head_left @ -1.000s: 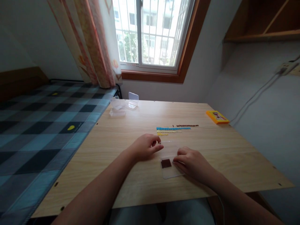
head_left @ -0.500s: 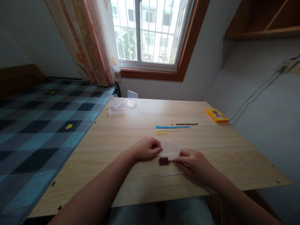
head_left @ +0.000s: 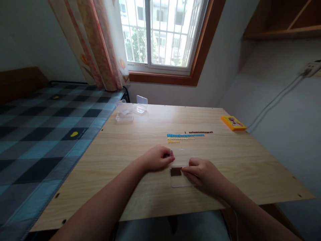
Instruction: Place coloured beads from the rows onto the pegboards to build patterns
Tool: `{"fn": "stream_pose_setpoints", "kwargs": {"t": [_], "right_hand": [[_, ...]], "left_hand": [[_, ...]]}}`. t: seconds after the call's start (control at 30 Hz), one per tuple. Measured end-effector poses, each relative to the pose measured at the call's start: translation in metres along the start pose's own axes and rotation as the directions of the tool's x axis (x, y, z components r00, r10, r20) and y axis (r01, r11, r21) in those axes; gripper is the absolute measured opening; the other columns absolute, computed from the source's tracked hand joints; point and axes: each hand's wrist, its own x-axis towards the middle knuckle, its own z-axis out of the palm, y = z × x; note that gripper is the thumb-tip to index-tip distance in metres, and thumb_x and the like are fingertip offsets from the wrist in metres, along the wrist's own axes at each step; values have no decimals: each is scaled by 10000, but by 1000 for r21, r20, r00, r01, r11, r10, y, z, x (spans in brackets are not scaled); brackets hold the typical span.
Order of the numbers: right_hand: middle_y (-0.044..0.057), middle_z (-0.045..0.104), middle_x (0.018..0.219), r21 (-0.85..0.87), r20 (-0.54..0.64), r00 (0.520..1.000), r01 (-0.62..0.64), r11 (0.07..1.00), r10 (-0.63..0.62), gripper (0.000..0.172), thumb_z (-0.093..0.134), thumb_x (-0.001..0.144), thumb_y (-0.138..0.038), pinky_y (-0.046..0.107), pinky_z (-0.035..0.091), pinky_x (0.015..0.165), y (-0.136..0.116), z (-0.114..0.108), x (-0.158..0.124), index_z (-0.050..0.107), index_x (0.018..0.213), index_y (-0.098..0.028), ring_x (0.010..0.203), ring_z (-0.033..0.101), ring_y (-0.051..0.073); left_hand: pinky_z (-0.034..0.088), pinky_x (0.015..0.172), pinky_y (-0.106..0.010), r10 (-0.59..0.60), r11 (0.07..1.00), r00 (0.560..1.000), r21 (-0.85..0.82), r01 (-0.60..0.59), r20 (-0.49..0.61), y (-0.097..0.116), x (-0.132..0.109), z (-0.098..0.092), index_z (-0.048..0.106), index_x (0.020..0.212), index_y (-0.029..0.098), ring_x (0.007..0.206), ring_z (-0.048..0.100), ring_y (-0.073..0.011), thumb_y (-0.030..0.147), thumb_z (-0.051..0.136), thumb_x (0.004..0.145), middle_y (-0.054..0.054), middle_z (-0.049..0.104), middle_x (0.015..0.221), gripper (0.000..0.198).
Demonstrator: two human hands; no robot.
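Observation:
In front of me lies an opened clear plastic box (head_left: 177, 183), its raised lid (head_left: 183, 155) on the far side. My left hand (head_left: 158, 158) pinches the lid's left edge between thumb and fingers. A dark brown square (head_left: 176, 171), seemingly made of small pieces set together, sits in the box's far left corner. At this square's right edge are the closed fingertips of my right hand (head_left: 204, 172). Whatever small piece they pinch is hidden. Beyond the lid run rows of tiny pieces: brown (head_left: 200, 132), blue (head_left: 185, 135), cream (head_left: 182, 138) and yellow (head_left: 173, 142).
Clear plastic boxes (head_left: 125, 117) stand at the table's far left corner, one with its lid (head_left: 142, 102) upright. A yellow-orange box (head_left: 233, 123) rests at the right edge. The wooden table (head_left: 140, 201) borders a bed with a checked cover (head_left: 82, 124).
My right hand has moved slightly left, its fingertips now at the brown square's edge. The two small dark pieces seen beside the square no longer show. My left hand stays on the lid.

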Motion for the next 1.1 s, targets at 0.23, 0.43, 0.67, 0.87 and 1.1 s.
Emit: {"fn": "stream_pose_setpoints", "kwargs": {"t": [0.23,0.43,0.67,0.87,1.1], "right_hand": [[19,592,811,-8,-28,1000,1,1000,-1,250,535,1024,-255,282,320,665,2,2,-3,747,896,-225,719,524,138],[24,607,813,-16,-39,999,5,1000,-6,249,544,1008,-235,282,310,652,4,-1,-3,764,893,-229,714,520,140],[17,592,797,-36,-1,1000,6,999,-6,240,561,994,-228,278,289,645,3,0,2,746,840,-223,693,495,133],[21,617,823,-16,-1,1000,14,1000,-14,235,557,997,-223,274,307,655,3,0,2,745,856,-220,708,516,136],[32,651,815,-17,-28,999,16,1000,-17,245,549,1004,-220,291,342,673,1,-4,1,754,870,-219,743,557,160]], "left_hand": [[329,593,-260,13,1000,1000,2,-13,-11,-1,0,0,695,746,163,629,526,-129,333,577,891,3,639,671,253],[333,596,-260,9,1000,1000,5,-9,0,-2,0,1,692,748,165,635,528,-130,338,567,899,5,638,674,262],[343,601,-263,21,1000,1000,3,-21,-7,0,0,0,686,740,164,639,535,-133,322,574,895,-1,654,687,248],[345,609,-266,27,1000,1000,12,-27,-3,-1,0,0,686,738,163,650,539,-135,315,585,898,-6,665,702,242],[331,601,-262,40,999,999,-2,-40,-2,-1,0,0,667,723,163,625,517,-124,302,584,895,8,633,663,236]]}}
